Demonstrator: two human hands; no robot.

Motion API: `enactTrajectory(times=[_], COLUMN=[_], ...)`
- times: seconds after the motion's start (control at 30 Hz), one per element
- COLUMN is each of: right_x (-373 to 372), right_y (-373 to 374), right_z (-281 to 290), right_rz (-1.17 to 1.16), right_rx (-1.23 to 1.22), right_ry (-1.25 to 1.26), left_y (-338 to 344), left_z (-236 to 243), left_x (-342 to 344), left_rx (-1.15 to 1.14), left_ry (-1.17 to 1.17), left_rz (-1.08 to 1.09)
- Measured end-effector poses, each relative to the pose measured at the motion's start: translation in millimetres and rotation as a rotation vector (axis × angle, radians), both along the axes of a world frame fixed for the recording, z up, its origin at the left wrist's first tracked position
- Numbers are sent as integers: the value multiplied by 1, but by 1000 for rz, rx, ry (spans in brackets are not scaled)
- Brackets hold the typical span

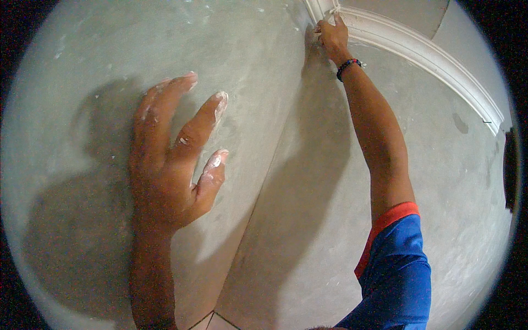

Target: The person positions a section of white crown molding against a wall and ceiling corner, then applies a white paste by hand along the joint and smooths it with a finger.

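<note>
My left hand is raised in front of the left wall, holding nothing. Its fingers are apart and slightly bent, with wet white paste on the thumb and fingertips. High up, my right hand reaches to the corner where two lengths of white cornice meet. Its fingers are mostly curled, with one pointing up against the moulding. A small white smear shows by the fingertips; whether the fingers hold anything is too small to make out. A dark beaded bracelet circles the right wrist.
Two grey plastered walls meet in an inside corner. White smudges mark the left wall. The ceiling lies above the cornice. A dark object stands at the far right edge. Pale tiles show at the bottom.
</note>
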State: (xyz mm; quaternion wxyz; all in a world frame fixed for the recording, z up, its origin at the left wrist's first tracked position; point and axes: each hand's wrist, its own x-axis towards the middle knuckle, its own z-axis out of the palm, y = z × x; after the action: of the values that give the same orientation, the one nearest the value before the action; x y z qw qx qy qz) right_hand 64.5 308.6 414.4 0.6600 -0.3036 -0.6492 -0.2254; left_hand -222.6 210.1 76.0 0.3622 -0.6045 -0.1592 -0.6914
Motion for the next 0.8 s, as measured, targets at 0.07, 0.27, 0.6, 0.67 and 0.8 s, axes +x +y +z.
enactTrajectory(times=[0.07,0.27,0.6,0.67,0.8], right_x=[0,35,60,83,33], right_y=[6,17,15,26,18], right_z=[6,29,51,71,15], right_rz=[126,229,47,72,338], right_rx=[-12,79,48,56,-233], right_ry=[61,-77,-190,-308,-105], left_y=[0,2,5,7,20], left_z=[0,-4,-2,-1,-11], left_x=[0,-5,-5,-4,-5], left_rx=[-21,-14,30,22,-44], left_ry=[3,5,12,10,-9], left_rz=[-2,-35,-75,-83,-130])
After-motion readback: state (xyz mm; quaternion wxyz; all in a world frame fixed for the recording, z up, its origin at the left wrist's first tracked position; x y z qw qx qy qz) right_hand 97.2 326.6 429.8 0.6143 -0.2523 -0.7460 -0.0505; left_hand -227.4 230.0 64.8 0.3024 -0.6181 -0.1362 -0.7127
